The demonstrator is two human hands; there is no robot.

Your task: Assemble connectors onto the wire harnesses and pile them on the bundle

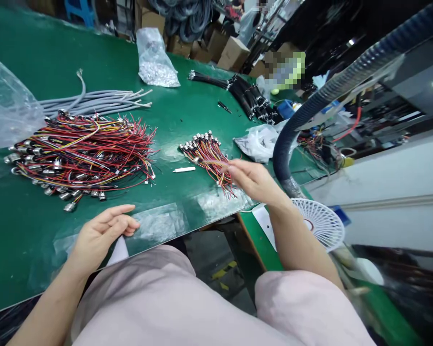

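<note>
My right hand [254,180] pinches a wired connector [211,162], its thin coloured leads running into my fingertips. Directly under it lies a small bundle of similar wired connectors [204,142], metal ends pointing away from me. My left hand [103,230] rests by the table's front edge, index finger stretched out and the others loosely curled, with nothing visible in it. Beyond that hand spreads a large heap of wired connectors [90,156] with red, yellow, black and white leads. Between the two piles lies a short white stick-like piece [184,169].
Grey cables [94,103] and a clear plastic bag [7,103] lie behind the big heap on the green table [111,62]. Farther back are a filled bag [155,57] and black cables [250,98]. A flexible duct [292,125] arches at right above a white fan-like basket [321,226].
</note>
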